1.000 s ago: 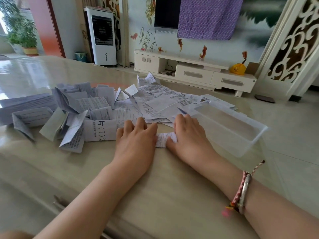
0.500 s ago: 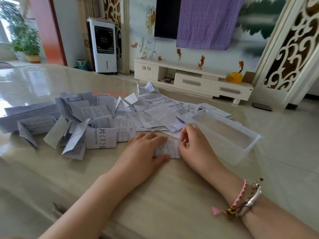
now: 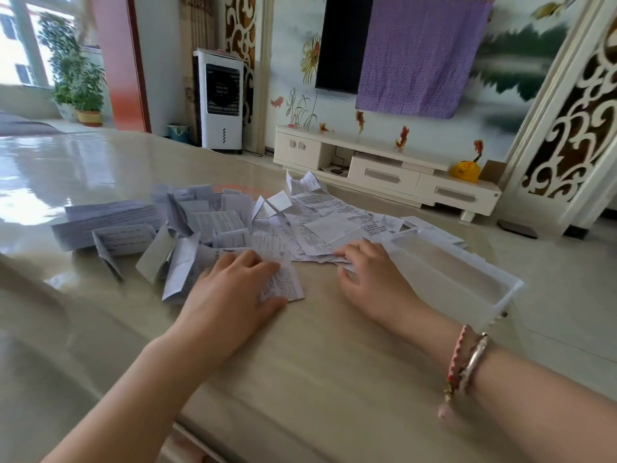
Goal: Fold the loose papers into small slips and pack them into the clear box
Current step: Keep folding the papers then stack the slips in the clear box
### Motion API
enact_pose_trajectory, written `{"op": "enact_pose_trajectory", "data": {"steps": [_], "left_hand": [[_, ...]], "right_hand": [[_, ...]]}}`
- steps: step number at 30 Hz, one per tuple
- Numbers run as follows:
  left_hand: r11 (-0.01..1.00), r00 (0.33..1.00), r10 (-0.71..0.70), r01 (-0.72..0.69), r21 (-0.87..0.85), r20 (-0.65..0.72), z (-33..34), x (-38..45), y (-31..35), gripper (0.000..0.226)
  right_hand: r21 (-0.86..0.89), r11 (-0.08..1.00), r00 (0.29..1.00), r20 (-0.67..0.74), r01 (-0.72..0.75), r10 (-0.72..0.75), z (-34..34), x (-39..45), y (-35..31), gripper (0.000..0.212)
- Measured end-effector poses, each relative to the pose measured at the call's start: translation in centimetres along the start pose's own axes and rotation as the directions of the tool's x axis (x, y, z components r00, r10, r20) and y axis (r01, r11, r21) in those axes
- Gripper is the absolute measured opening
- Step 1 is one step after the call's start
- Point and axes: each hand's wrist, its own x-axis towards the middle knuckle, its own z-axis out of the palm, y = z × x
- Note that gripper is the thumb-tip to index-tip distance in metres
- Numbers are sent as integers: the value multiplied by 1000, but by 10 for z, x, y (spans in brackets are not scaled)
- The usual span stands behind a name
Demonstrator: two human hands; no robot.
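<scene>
My left hand (image 3: 233, 289) lies flat on a folded printed slip (image 3: 285, 284) on the beige table, the thumb along the slip's near edge. My right hand (image 3: 374, 279) is apart from that slip, and its fingertips touch the near edge of the loose unfolded papers (image 3: 329, 223) spread mid-table. The clear box (image 3: 447, 275) stands empty just right of my right hand. A heap of folded slips (image 3: 187, 228) lies left of my left hand.
A flat stack of sheets (image 3: 100, 218) sits at the far left of the table. The table's (image 3: 317, 362) right edge runs close beyond the box. A white TV cabinet (image 3: 384, 168) and a fan unit (image 3: 220, 101) stand behind.
My right hand left the folded slip and moved up to the loose papers. My left hand slid the slip toward the left, closer to the heap of folded slips.
</scene>
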Motion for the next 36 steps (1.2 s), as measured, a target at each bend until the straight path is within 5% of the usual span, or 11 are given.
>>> {"op": "enact_pose_trajectory", "data": {"steps": [10, 15, 22, 27, 33, 36], "left_hand": [[999, 996, 9, -5, -48, 85, 7, 3, -11, 57], [999, 993, 23, -26, 23, 112, 4, 5, -7, 56], [997, 998, 66, -66, 45, 7, 4, 1, -1, 54], [985, 979, 144, -127, 118, -147, 15, 1, 6, 49], [992, 975, 122, -118, 34, -186, 20, 4, 16, 30], [987, 983, 86, -107, -124, -161, 21, 8, 20, 54]], "right_hand": [[-137, 959, 897, 341, -248, 281, 31, 65, -20, 53], [-147, 980, 951, 258, -135, 170, 34, 64, -25, 57], [194, 963, 981, -92, 184, -169, 3, 18, -16, 30], [459, 881, 985, -168, 118, -44, -13, -16, 1, 41], [517, 840, 970, -239, 165, -43, -14, -30, 13, 48], [594, 793, 979, -201, 132, -12, -15, -32, 22, 41]]}}
